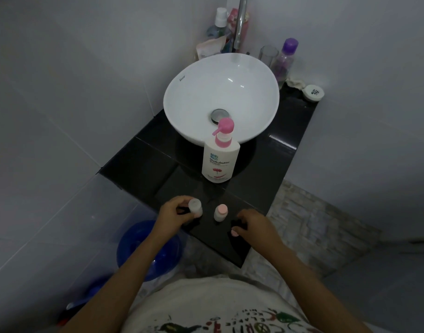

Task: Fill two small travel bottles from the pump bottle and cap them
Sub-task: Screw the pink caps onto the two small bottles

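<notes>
A white pump bottle (220, 159) with a pink pump stands on the black counter (143, 159) in front of the sink. Near the counter's front edge my left hand (173, 211) grips a small translucent travel bottle (195, 207) with no cap on it. A second small travel bottle (220, 212) with a pink cap stands just to its right, untouched. My right hand (253, 225) rests on the counter further right, its fingertips on a loose pink cap (235, 233).
A white bowl sink (182, 97) with a chrome tap (241, 22) fills the back of the counter. Toiletry bottles (286, 56), a glass (268, 55) and a white jar (313, 93) stand behind and right of it. A blue bucket (146, 248) sits on the floor, left.
</notes>
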The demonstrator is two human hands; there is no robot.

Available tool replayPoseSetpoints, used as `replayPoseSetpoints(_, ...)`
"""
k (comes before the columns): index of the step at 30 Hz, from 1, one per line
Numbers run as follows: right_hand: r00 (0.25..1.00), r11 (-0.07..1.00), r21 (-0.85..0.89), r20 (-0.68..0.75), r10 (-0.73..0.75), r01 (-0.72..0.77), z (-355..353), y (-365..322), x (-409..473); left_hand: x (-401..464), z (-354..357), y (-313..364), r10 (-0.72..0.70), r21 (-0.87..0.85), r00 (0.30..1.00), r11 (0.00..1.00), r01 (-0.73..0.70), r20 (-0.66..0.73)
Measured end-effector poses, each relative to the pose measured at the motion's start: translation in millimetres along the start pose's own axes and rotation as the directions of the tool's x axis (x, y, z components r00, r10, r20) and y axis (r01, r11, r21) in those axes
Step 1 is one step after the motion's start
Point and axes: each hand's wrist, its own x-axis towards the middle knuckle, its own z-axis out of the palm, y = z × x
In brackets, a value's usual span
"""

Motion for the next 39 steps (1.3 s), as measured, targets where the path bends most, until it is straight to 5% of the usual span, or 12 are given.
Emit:
replayPoseSetpoints(6, 0.995, 0.996, -0.089, 0.103, 0.014, -0.005, 12, 1, 3, -8, -7, 20, -0.021, -0.177, 0.999, 0.984, 0.013, -0.043)
replayPoseSetpoints(13, 0.996, 0.999, -0.016, 0.076, 0.047, -0.046, 18, 2, 5, -25, -10, 52, 0.014, -0.190, 1.000, 0.982, -0.019, -0.027)
replayPoseSetpoints(18, 0.988, 0.912, 0.400, -0.080, 0.135, -0.092, -17, -8, -6, -37, -8, 83, 0.029, -0.264, 0.999, 0.964, -0.036, -0.032)
replayPoseSetpoints(24, 0.964, 0.634, 0.752, -0.262, 0.040, 0.178, -99, -53, -40, -44, -4, 110, 0.074, -0.340, 0.997, 0.938, -0.071, -0.004)
replayPoseSetpoints(27, 0.942, 0.578, 0.755, -0.328, -0.075, 0.309, -122, -65, -52, -49, -1, 122, 0.115, -0.354, 0.993, 0.931, -0.093, 0.039)
replayPoseSetpoints(32, 0.912, 0.720, 0.581, -0.366, -0.184, 0.379, -125, -67, -55, -56, 0, 135, 0.181, -0.324, 0.980, 0.934, -0.147, 0.077)
replayPoseSetpoints(39, 0.905, 0.761, 0.502, -0.325, -0.275, 0.412, -126, -56, -55, -61, -2, 140, 0.197, -0.303, 0.976, 0.939, -0.162, 0.089)
